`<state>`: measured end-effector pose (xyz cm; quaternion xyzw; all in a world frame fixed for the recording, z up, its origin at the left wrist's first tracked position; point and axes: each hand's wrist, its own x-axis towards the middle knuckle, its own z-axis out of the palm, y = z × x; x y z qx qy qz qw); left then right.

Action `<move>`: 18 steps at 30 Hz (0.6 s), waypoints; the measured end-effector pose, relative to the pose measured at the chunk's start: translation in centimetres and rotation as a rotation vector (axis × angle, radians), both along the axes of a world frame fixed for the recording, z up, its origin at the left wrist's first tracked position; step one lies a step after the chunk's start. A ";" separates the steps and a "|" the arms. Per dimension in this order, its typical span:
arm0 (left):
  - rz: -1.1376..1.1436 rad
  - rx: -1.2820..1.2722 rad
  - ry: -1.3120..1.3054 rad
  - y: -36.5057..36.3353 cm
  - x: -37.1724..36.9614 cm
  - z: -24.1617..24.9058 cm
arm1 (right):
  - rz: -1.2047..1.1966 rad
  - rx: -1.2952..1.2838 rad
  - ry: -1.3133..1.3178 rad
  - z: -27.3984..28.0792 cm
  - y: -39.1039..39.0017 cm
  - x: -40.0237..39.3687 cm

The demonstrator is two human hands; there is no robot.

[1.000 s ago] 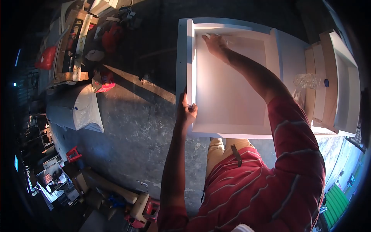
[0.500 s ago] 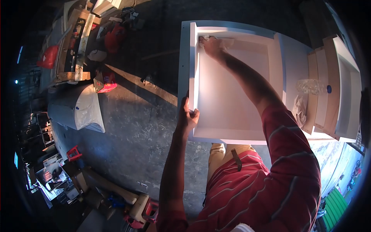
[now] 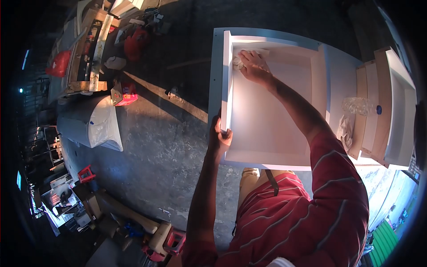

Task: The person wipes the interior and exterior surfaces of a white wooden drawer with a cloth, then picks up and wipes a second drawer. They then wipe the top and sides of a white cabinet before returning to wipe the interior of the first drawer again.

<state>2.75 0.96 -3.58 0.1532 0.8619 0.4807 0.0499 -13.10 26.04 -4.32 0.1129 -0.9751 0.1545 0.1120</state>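
A white box-like drawer [image 3: 275,158] with raised sides lies in front of me on a white panel [image 3: 340,71]. My right hand [image 3: 254,66] presses a crumpled white cloth [image 3: 239,61] against the drawer's inner floor, near its far left corner. The fingers are bent over the cloth and hide part of it. My left hand [image 3: 220,137] is wrapped round the drawer's left wall [image 3: 226,84], low on that side, with the thumb over the top edge.
At the right are a clear plastic bottle [image 3: 358,106] with a blue cap, a crumpled cloth [image 3: 344,130] and stacked drawers [image 3: 384,107]. On the floor at left are a wrapped white item [image 3: 91,122], a red box [image 3: 126,94] and a red stool [image 3: 86,174].
My right hand has moved with the cloth from the far left corner a little toward me and right. My left hand keeps its hold on the wall. The whole view has shifted slightly.
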 end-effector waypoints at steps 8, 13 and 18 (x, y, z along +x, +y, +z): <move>0.016 0.051 -0.168 0.5 0.2 2.2 | 0.104 -0.316 0.135 0.3 0.2 0.6; 0.006 0.064 -0.070 0.6 0.0 2.4 | -0.078 -0.260 0.156 -0.6 -0.1 -0.8; 0.002 -0.006 -0.093 0.6 -0.1 2.5 | 0.019 -0.205 -0.056 -0.9 -0.4 -2.5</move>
